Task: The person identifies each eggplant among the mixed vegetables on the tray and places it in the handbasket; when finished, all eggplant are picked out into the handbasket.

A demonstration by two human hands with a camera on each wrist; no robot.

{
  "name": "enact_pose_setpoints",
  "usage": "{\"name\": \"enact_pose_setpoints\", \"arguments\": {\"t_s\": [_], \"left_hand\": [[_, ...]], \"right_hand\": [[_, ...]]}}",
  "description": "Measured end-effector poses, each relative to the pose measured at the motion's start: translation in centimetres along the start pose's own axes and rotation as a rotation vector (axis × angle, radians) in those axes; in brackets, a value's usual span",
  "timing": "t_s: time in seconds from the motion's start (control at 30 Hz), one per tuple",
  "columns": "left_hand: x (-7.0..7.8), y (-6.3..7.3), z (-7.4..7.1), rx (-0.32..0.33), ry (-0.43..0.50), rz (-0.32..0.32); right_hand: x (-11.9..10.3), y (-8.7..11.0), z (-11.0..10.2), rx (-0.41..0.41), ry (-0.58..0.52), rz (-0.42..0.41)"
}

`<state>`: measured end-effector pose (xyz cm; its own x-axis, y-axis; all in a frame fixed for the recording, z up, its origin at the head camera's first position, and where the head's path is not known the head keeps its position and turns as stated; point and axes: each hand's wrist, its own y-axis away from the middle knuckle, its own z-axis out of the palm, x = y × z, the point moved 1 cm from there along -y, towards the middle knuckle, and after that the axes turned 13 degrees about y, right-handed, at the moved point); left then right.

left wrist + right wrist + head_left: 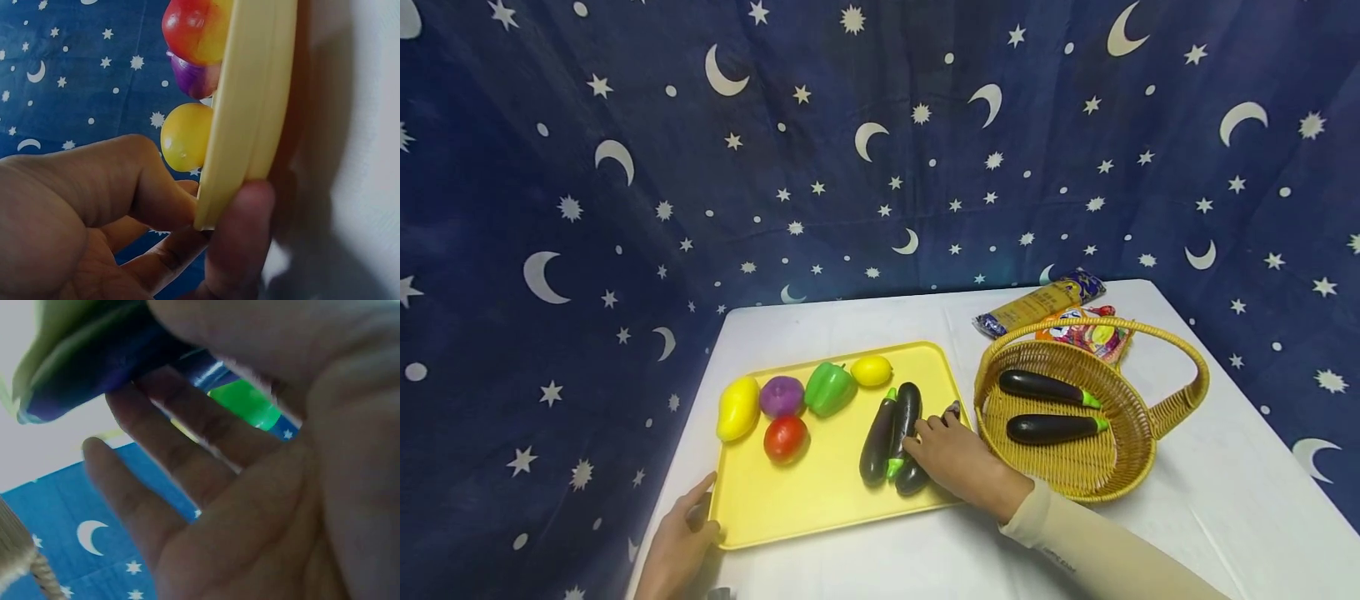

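My right hand (958, 458) reaches over the right side of the yellow tray (790, 508) and grips an eggplant (912, 480). The hand covers most of that eggplant; in the right wrist view the dark eggplant (94, 369) lies between thumb and fingers. Two more eggplants, a left one (877, 442) and a right one (907, 417), lie side by side just left of it. At the tray's front left corner my left hand (679, 533) pinches the rim (240, 125) between thumb and fingers, plain in the left wrist view.
On the tray sit a yellow mango (739, 408), a purple onion (782, 397), a tomato (786, 440), a green pepper (830, 389) and a lemon (872, 371). Right of it, a wicker basket (1138, 467) with a tall handle holds two eggplants (1052, 428). Packets (1041, 304) lie behind.
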<state>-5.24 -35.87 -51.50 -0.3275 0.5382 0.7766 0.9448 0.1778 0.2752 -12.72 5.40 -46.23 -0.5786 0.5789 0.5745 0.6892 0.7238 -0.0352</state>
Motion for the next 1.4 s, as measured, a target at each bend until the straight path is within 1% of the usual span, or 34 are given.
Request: {"name": "enact_pose_setpoints", "arguments": {"t_s": [0.13, 0.27, 0.37, 0.43, 0.63, 0.83, 1.0, 1.07, 1.13, 1.23, 1.33, 1.4], "left_hand": [[0.1, -0.2, 0.0, 0.002, 0.006, -0.004], [0.3, -0.3, -0.1, 0.011, 0.018, 0.0], [0.3, -0.3, -0.1, 0.015, 0.021, 0.002], [0.3, -0.3, -0.1, 0.013, 0.018, -0.002], [0.3, -0.4, -0.1, 0.001, 0.007, -0.026], [0.1, -0.4, -0.1, 0.002, 0.011, -0.019], [0.1, -0.2, -0.1, 0.005, 0.007, -0.013], [0.0, -0.2, 0.0, 0.007, 0.007, -0.013], [0.0, -0.1, 0.0, 0.009, 0.008, -0.018], [-0.1, -0.1, 0.1, 0.01, 0.016, -0.02], [0.0, 0.0, 0.2, 0.011, 0.023, -0.017], [0.0, 0.0, 0.2, 0.013, 0.022, -0.016]], "right_hand": [[0.1, -0.1, 0.4, 0.062, -0.167, 0.069], [0.0, 0.0, 1.1, 0.057, -0.235, 0.104], [0.0, 0.2, 1.6, 0.052, -0.259, 0.126], [-0.1, 0.2, 2.0, 0.067, -0.265, 0.136], [-0.3, 0.4, 2.9, 0.092, -0.262, 0.124], [0.2, 0.6, 3.1, 0.097, -0.252, 0.087], [0.5, 1.0, 3.1, 0.159, -0.277, 0.062], [0.5, 1.1, 3.0, 0.182, -0.297, 0.052], [0.7, 1.2, 3.0, 0.181, -0.335, 0.042], [1.0, 1.3, 3.0, 0.16, -0.425, 0.035], [1.4, 1.5, 2.9, 0.148, -0.512, 0.053], [1.8, 1.6, 2.8, 0.159, -0.549, 0.075]]}}
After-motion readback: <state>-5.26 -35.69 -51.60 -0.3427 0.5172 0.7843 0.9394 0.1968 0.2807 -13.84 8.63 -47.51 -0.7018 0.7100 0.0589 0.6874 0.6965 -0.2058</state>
